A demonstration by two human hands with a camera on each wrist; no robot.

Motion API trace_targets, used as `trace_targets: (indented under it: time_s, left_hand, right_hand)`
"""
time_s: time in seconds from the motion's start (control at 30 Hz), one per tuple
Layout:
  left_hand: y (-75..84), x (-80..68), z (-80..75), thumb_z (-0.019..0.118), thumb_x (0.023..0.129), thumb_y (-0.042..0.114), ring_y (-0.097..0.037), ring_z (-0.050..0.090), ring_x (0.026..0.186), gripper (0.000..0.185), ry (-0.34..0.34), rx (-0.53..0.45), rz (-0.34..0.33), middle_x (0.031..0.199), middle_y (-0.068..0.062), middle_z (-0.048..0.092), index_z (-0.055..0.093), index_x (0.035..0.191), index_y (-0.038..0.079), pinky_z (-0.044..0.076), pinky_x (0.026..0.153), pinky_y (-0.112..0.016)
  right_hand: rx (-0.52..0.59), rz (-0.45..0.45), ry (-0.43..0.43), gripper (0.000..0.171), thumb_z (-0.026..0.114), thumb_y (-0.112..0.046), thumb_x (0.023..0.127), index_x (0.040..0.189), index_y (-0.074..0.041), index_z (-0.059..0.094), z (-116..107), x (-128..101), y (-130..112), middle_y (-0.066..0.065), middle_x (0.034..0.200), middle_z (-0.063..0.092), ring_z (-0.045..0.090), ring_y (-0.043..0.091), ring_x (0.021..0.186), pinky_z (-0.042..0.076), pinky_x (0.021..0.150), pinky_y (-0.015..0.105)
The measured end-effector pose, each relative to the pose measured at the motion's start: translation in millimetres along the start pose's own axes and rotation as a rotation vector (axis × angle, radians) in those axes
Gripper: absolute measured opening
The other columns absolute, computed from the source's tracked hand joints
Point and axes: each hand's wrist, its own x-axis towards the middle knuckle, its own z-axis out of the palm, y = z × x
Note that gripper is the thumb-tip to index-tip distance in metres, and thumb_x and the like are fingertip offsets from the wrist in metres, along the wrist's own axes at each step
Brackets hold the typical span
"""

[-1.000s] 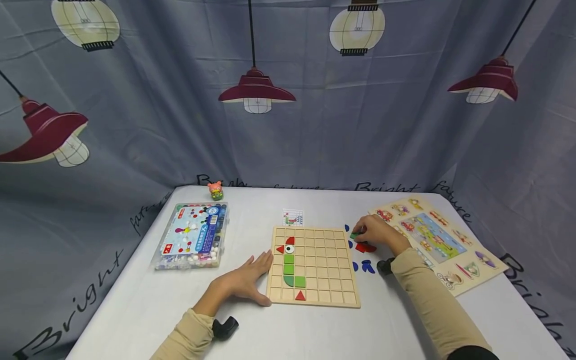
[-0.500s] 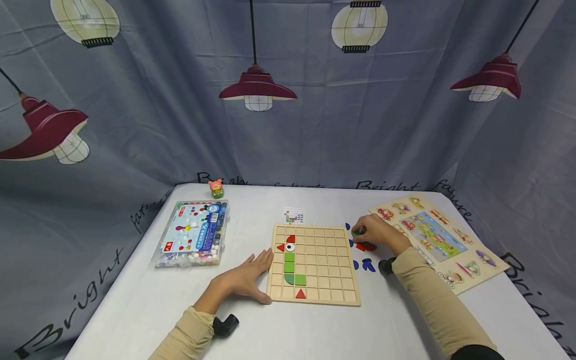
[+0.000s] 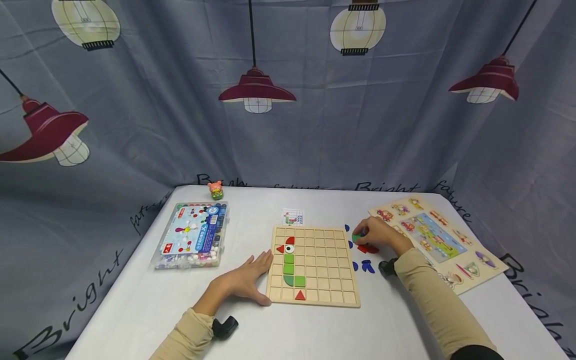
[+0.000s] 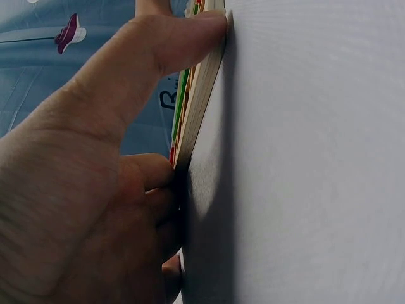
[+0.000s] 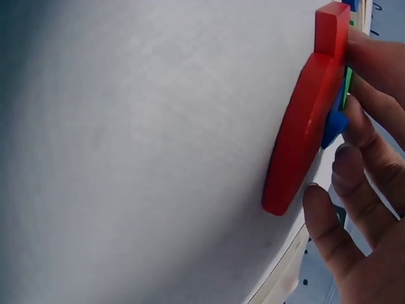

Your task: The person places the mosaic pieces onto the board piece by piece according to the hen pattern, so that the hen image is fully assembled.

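Note:
The wooden grid board (image 3: 328, 265) lies mid-table, with red, green and white eye pieces set in its left columns. Spread beside its left edge, my left hand (image 3: 245, 277) touches the frame with thumb and fingertips; the left wrist view shows the thumb (image 4: 190, 38) against the board's side (image 4: 202, 95). To the right of the board, my right hand (image 3: 380, 234) pinches a small green puzzle piece (image 3: 356, 238) between thumb and fingers. Red pieces (image 3: 368, 248) lie just below that hand, looming large as a red block (image 5: 304, 126) in the right wrist view. The green piece is mostly hidden there.
Blue pieces (image 3: 367, 266) lie along the board's right side. A pattern card (image 3: 293, 217) sits behind the board. A clear bead box (image 3: 191, 235) and a small pink figurine (image 3: 216, 190) stand on the left. A picture puzzle board (image 3: 438, 240) lies beneath the right forearm.
The green piece has turned to show more of its face in my right fingers, which have shifted slightly. My left hand and the board stay put.

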Motion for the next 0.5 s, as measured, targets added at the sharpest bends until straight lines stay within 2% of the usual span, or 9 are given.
trace_targets:
  time_s: [0.5]
  left_hand:
    - [-2.4,0.9,2.2,0.081,0.070,0.045,-0.028,0.004,0.154,0.117,0.003,0.006,0.000,0.165,-0.012,0.005,0.014,0.155,0.000,0.005,0.126,-0.049]
  right_hand:
    - [-0.020,-0.006,0.085,0.023,0.079,-0.023,0.077,0.093,-0.006,0.076,2,-12,-3,0.006,0.092,0.073,0.065,0.016,0.082,0.057,0.072,0.034]
